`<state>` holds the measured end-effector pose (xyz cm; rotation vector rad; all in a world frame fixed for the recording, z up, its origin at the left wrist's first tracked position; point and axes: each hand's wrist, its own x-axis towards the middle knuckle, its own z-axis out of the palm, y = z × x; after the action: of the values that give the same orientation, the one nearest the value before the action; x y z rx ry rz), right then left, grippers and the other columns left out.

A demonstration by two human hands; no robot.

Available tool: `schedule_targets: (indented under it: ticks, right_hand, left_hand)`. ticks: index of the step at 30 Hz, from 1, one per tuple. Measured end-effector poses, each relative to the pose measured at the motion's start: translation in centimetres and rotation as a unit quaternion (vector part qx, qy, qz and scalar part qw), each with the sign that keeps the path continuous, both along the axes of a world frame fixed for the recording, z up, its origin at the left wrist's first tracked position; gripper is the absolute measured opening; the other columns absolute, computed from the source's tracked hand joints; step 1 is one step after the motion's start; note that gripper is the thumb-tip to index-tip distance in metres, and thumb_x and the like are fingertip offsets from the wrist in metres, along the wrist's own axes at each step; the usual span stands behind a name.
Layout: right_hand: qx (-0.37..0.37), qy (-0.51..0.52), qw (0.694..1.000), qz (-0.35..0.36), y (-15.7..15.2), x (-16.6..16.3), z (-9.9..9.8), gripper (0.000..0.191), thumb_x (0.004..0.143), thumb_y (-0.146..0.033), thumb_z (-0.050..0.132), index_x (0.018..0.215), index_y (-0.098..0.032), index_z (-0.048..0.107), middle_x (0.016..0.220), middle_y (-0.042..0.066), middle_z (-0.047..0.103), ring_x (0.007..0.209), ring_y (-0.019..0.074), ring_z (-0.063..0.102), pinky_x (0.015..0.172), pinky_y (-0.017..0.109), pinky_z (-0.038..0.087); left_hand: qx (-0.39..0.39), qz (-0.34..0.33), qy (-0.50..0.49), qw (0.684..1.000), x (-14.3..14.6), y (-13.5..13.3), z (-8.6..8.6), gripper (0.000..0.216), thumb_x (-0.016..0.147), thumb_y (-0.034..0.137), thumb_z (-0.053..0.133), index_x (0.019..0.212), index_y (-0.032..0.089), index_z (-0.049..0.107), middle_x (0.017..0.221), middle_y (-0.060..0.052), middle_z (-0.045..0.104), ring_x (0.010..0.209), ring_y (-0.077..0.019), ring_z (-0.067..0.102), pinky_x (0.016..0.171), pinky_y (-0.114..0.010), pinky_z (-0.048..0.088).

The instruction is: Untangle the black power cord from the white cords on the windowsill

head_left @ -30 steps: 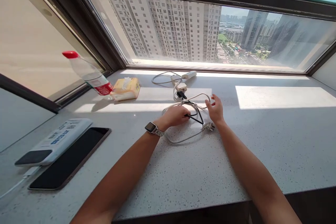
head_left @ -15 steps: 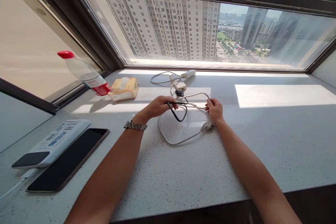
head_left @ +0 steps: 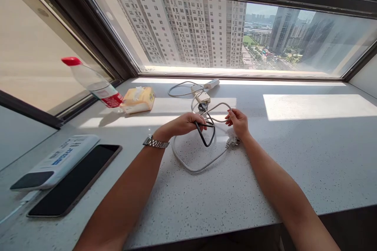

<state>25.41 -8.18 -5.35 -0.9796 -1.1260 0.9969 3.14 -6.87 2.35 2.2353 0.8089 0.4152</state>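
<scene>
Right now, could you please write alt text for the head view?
The left hand grips a thin black cable while the right hand pinches a grey power cord on a speckled stone sill, beside a red-capped plastic bottle.

Blue print on the white device [head_left: 55, 160] near the sill's left edge — and the bottle's red label [head_left: 109, 100] — is too blurred to read.
</scene>
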Motion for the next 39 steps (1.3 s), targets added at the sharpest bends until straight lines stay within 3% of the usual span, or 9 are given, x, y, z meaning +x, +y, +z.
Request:
schedule_targets:
  ticks: [6, 11, 14, 16, 18, 23, 28, 33, 39]
  right_hand:
    - [0.066, -0.048, 0.997, 0.008, -0.4, -1.0, 0.9, 0.035, 0.077, -0.051, 0.062, 0.09, -0.02, 0.073, 0.061, -0.001, 0.063, 0.057, 0.0124, 0.054, 0.057, 0.027, 0.046]
    - [0.046, -0.063, 0.997, 0.028, -0.2, -0.4, 0.3, 0.038, 0.076, -0.05, 0.061, 0.092, -0.019, 0.075, 0.059, -0.002, 0.06, 0.06, 0.012, 0.054, 0.057, 0.026, 0.044]
    - [0.047, -0.067, 0.996, 0.037, 0.0, -0.2, -0.1, 0.039, 0.076, -0.05, 0.061, 0.092, -0.019, 0.076, 0.061, -0.001, 0.061, 0.06, 0.0116, 0.053, 0.055, 0.025, 0.043]
    - [0.046, -0.07, 0.996, 0.04, 0.1, -0.2, -0.4, 0.04, 0.075, -0.051, 0.061, 0.092, -0.018, 0.076, 0.061, -0.001, 0.061, 0.058, 0.0112, 0.051, 0.054, 0.025, 0.042]
    - [0.045, -0.07, 0.996, 0.044, 0.1, -0.1, -0.7, 0.042, 0.075, -0.052, 0.061, 0.094, -0.017, 0.076, 0.062, 0.0, 0.061, 0.056, 0.0106, 0.049, 0.052, 0.024, 0.041]
    - [0.04, -0.084, 0.994, 0.061, 0.2, 0.2, -1.4, 0.048, 0.078, -0.056, 0.059, 0.099, -0.016, 0.075, 0.066, 0.001, 0.062, 0.053, 0.0096, 0.047, 0.049, 0.024, 0.041]
    - [0.033, -0.091, 0.993, 0.072, 0.4, 0.0, -1.9, 0.048, 0.077, -0.057, 0.06, 0.099, -0.017, 0.075, 0.066, 0.001, 0.063, 0.053, 0.0101, 0.05, 0.05, 0.024, 0.043]
    - [0.028, -0.078, 0.995, 0.053, 0.5, -0.2, -2.1, 0.049, 0.078, -0.057, 0.058, 0.1, -0.016, 0.074, 0.065, 0.001, 0.063, 0.052, 0.0096, 0.05, 0.051, 0.025, 0.046]
    - [0.048, -0.103, 0.994, 0.0, 0.7, 0.1, -1.9, 0.044, 0.079, -0.056, 0.057, 0.095, -0.018, 0.071, 0.096, 0.007, 0.069, 0.076, 0.0149, 0.063, 0.057, 0.023, 0.048]
  left_hand:
    - [0.06, -0.008, 0.079, 0.995, 0.8, -0.4, 0.0, 0.021, 0.078, 0.026, 0.053, 0.074, 0.017, 0.072, 0.076, -0.006, 0.07, 0.073, -0.0171, 0.063, 0.073, -0.027, 0.05]
    - [-0.06, -0.028, 0.09, 0.994, -0.2, -0.7, 1.0, 0.048, 0.073, 0.04, 0.066, 0.116, 0.02, 0.066, 0.104, -0.008, 0.071, 0.095, -0.022, 0.065, 0.081, -0.03, 0.052]
    - [0.005, 0.164, 0.003, 0.986, -0.4, 0.5, 0.1, 0.044, 0.083, 0.047, 0.053, 0.11, 0.014, 0.064, 0.103, -0.012, 0.07, 0.091, -0.0231, 0.065, 0.078, -0.033, 0.053]
    - [0.095, 0.324, 0.013, 0.941, -0.1, 1.7, -1.2, 0.046, 0.083, 0.041, 0.051, 0.118, 0.013, 0.06, 0.109, -0.015, 0.068, 0.091, -0.0251, 0.065, 0.079, -0.035, 0.053]
    - [0.142, 0.375, 0.073, 0.913, 0.3, 3.0, -2.6, 0.054, 0.079, 0.03, 0.054, 0.131, 0.015, 0.053, 0.123, -0.017, 0.064, 0.1, -0.0282, 0.064, 0.082, -0.035, 0.051]
    - [0.147, 0.35, 0.122, 0.917, 1.0, 4.7, -4.3, 0.049, 0.077, 0.017, 0.049, 0.124, 0.017, 0.061, 0.113, -0.012, 0.07, 0.099, -0.0283, 0.065, 0.085, -0.034, 0.05]
    - [0.178, 0.337, -0.083, 0.921, 1.5, 4.5, -4.4, 0.047, 0.078, 0.031, 0.057, 0.123, 0.018, 0.055, 0.113, -0.011, 0.07, 0.087, -0.0226, 0.068, 0.079, -0.033, 0.053]
    - [0.079, 0.233, -0.114, 0.962, 2.7, 4.2, -4.7, 0.033, 0.079, 0.039, 0.051, 0.099, 0.016, 0.064, 0.1, -0.011, 0.072, 0.097, -0.0247, 0.066, 0.085, -0.035, 0.051]
    - [-0.018, 0.172, -0.09, 0.981, 2.7, 3.3, -4.2, 0.036, 0.081, 0.045, 0.043, 0.088, 0.017, 0.065, 0.097, -0.009, 0.069, 0.095, -0.0257, 0.061, 0.083, -0.035, 0.048]
